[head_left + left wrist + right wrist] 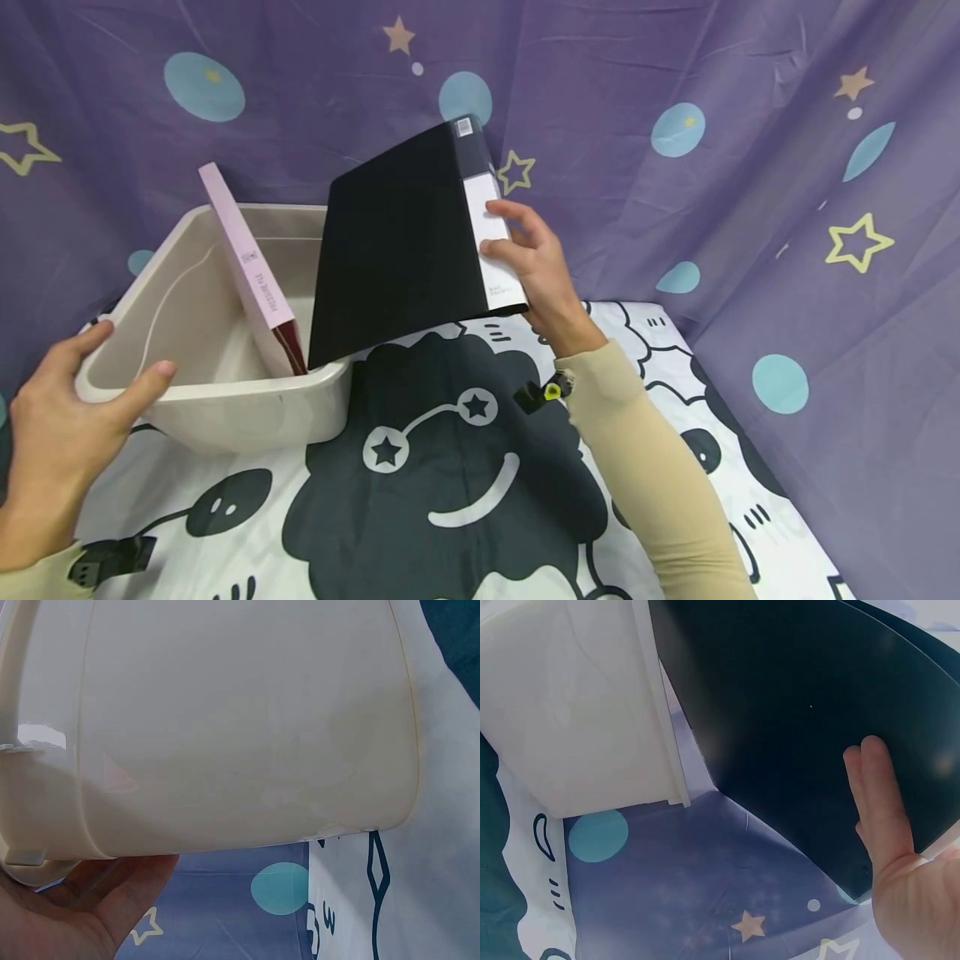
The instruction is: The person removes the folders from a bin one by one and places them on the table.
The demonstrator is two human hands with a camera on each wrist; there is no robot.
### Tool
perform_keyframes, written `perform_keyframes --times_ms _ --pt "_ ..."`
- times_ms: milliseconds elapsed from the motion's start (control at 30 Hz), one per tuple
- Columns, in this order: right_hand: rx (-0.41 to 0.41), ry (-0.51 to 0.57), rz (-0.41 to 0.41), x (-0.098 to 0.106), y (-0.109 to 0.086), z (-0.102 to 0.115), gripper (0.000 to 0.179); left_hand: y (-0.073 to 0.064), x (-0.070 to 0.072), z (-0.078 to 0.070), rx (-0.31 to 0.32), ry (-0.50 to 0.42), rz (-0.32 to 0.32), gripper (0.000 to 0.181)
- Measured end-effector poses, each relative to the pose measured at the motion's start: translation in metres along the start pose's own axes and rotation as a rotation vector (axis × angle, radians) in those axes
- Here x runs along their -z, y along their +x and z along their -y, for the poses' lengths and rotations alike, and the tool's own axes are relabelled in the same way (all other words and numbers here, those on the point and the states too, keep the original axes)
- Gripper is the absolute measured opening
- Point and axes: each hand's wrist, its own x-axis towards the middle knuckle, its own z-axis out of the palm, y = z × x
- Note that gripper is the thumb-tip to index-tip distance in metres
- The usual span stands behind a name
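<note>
My right hand (536, 267) holds a black ring binder (397, 242) by its white-labelled spine. In the right wrist view, fingers (881, 795) lie flat along the binder's dark cover. The binder is tilted, its far edge over the right rim of a pale plastic bin (247, 408). At the bin's front left corner my left hand (75, 408) grips the rim, thumb on the near edge. Inside leans a pink file box (251, 258) with a dark red edge, its top end rising above the back rim. The left wrist view shows mostly the bin's outer wall (240, 727).
A white cloth with black cartoon sheep (450, 467) covers the surface under the bin. Purple curtain (600, 100) with stars and blue dots hangs close behind and along the right side.
</note>
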Motion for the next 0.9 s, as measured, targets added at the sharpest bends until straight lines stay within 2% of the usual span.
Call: perform_keyframes --times_ms 200,467,667,900 --pt "0.004 0.007 -0.01 0.007 -0.004 0.002 0.044 -0.001 0.001 -0.001 0.019 -0.002 0.004 0.077" --pt "0.028 -0.05 -0.046 0.017 -0.009 0.006 0.044 0.0 0.001 -0.003 0.026 -0.018 0.01 0.076" --pt "0.011 0.004 -0.037 0.025 -0.012 0.007 0.044 -0.001 0.0 -0.003 0.033 -0.014 0.003 0.075" --pt "0.011 0.053 -0.033 0.033 -0.017 0.006 0.044 0.0 -0.001 -0.003 0.005 0.006 0.006 0.076"
